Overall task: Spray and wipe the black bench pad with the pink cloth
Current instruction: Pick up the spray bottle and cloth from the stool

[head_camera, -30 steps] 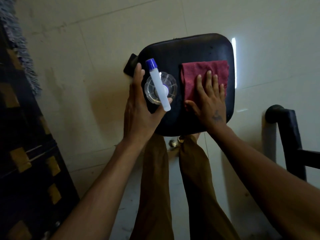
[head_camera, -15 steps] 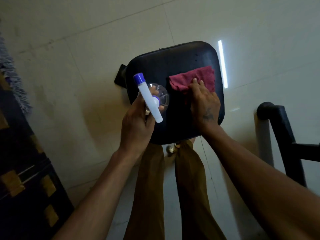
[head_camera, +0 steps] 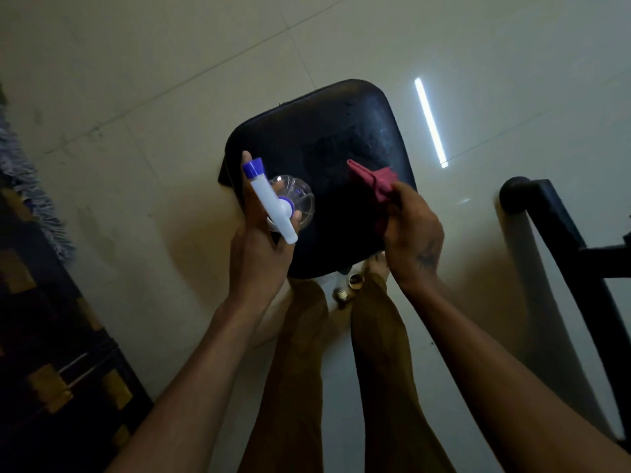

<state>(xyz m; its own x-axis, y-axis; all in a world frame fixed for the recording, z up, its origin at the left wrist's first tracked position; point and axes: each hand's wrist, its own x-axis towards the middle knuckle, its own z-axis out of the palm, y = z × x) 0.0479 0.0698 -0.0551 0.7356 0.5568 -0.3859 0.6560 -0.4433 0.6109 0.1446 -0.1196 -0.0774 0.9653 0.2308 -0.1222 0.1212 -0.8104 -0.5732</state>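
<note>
Right hand: your right hand [head_camera: 411, 233] is closed around the pink cloth [head_camera: 377, 186], which is bunched into a wad with one corner poking out past your fingers; a second ago that hand lay flat on the cloth, spread open across the pad.
Cloth: it is now gathered up and appears lifted off the pad (whether its lower folds touch the vinyl, you cannot tell from here).
Left hand: your left hand [head_camera: 261, 240] is wrapped around the spray bottle [head_camera: 273, 203], index finger stretched along the white nozzle stem toward its blue tip, just as it was before.
Bench pad: the black bench pad [head_camera: 317, 145] sits directly under both hands, its far half bare, with a faint dull sheen near the right corner.
What changed: the flat wiping pass has ended and the cloth has been pulled together.
What it means: you are likely between passes, either about to spray again or refolding for a clean face.
Beyond: tiled floor [head_camera: 170, 80] all round, a dark frame [head_camera: 560, 227] to your right.
</note>
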